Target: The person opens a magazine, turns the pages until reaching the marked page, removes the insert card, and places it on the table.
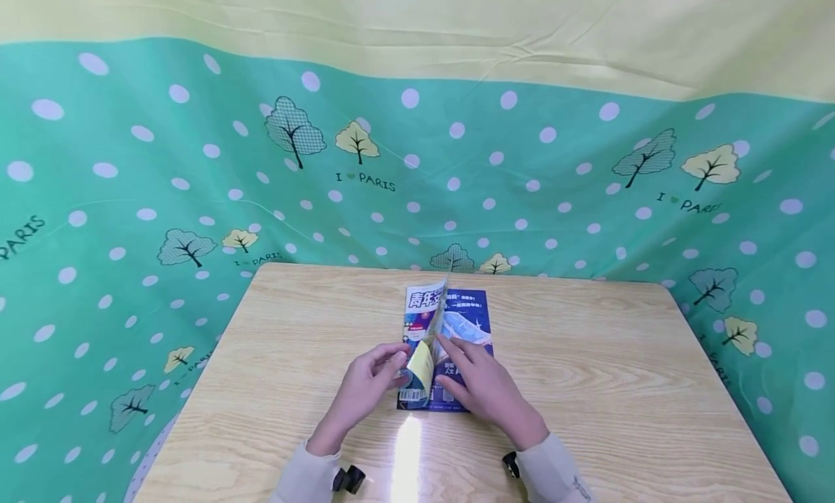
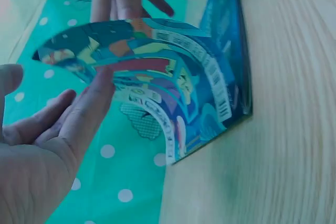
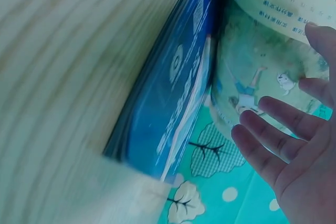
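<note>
Lying at the centre of the head view, a magazine (image 1: 450,343) rests on the wooden surface (image 1: 587,372), its long axis running from the lower frame toward the top. Left hand (image 1: 368,387) curls its fingers under the lifted cover at lower left. Right hand (image 1: 485,387), fingers spread, presses flat on the blue page.

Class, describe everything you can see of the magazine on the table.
The magazine is thin and glossy, mostly blue, with white Chinese lettering and a barcode near its lower edge. It lies near the middle of the wooden table. Its front cover is lifted and curled, yellow inside. The left hand holds up the cover's edge; the right hand presses flat on the pages.
</note>
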`<action>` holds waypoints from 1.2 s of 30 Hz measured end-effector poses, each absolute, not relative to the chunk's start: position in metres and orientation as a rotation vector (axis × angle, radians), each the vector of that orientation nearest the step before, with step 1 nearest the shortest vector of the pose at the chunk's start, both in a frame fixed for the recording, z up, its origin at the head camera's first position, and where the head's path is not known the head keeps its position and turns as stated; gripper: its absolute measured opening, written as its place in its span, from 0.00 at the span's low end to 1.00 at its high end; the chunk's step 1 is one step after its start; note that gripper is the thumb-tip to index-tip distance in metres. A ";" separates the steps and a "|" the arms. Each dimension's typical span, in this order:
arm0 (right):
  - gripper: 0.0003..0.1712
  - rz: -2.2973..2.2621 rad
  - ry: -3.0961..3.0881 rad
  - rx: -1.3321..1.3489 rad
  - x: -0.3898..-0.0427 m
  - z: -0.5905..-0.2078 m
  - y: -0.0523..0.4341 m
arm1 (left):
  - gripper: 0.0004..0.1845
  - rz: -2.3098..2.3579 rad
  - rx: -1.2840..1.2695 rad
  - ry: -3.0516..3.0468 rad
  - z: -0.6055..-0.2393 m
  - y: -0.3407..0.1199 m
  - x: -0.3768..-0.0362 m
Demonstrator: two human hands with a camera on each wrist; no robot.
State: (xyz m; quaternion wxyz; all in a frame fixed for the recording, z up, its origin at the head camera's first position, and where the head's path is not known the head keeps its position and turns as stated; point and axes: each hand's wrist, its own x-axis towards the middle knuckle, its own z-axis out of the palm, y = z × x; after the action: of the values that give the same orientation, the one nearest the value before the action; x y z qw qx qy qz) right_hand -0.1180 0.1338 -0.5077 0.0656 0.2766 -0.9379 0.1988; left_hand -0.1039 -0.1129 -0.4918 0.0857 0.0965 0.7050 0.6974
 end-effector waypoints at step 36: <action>0.43 0.454 -3.124 0.650 -0.107 -0.515 0.167 | 0.17 2.182 -0.422 2.324 -0.486 -0.204 -0.073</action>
State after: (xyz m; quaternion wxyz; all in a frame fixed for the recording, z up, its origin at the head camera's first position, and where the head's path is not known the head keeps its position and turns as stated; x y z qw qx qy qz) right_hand -0.1071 0.1668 -0.5152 -0.0407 0.2014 -0.9685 0.1409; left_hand -0.0732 -0.2041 -0.4862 -0.0372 -0.1310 0.7222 0.6781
